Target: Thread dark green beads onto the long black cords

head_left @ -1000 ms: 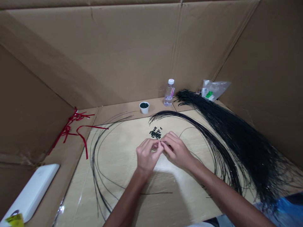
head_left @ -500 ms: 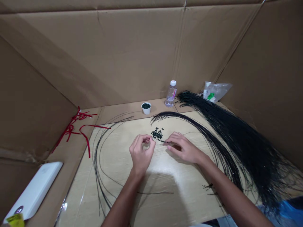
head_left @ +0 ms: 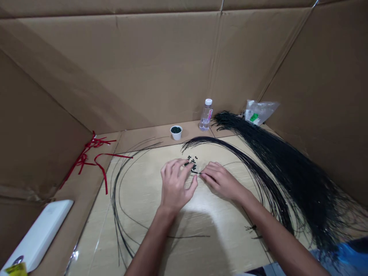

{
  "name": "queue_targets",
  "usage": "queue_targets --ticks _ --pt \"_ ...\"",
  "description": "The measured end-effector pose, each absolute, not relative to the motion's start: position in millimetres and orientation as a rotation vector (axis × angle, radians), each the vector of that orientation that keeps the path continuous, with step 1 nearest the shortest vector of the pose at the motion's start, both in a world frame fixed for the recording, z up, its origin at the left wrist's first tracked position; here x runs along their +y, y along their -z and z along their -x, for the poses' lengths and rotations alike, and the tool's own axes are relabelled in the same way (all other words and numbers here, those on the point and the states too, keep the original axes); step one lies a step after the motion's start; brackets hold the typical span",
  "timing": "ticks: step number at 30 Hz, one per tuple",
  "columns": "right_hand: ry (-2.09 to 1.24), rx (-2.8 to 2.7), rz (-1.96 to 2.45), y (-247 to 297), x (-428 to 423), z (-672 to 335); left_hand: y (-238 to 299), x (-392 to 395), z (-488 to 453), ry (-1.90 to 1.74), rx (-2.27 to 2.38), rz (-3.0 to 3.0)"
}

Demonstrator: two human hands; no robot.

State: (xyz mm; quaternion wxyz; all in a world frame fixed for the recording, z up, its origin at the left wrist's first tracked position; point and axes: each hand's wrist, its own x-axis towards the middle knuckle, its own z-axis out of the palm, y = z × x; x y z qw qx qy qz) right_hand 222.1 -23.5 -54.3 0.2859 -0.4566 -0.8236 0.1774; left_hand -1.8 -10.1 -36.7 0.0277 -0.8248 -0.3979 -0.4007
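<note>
My left hand is spread with its fingers apart, and the fingertips reach the small pile of black beads. It holds nothing I can see. My right hand pinches the end of a thin black strand, which has a few beads on it beside the pile. Both hands are above a pale wooden board. A long bundle of black strands curves around the board's right side, and looser strands arc along its left.
A white cup of dark beads and a water bottle stand at the back. A plastic bag lies back right, red ribbon lies left, and a white flat object lies front left. Cardboard walls surround everything.
My left hand has gone from a raised pinch to spread fingers at the bead pile. My right hand has moved slightly left, bringing the strand's end closer to the beads.
</note>
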Motion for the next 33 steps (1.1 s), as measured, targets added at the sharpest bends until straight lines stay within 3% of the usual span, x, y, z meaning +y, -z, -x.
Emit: queue_targets --ticks 5,17,33 --pt "-0.323 -2.275 1.223 58.4 -25.0 -216.1 42.1 -10.6 -3.5 1.005 -1.116 2.692" --pt "-0.421 -2.231 1.208 55.6 -21.5 -228.3 37.8 4.4 24.0 1.250 -1.241 2.873" --pt "-0.692 -2.257 1.121 -0.9 -29.6 -271.1 24.5 17.8 55.3 2.310 -1.618 2.919"
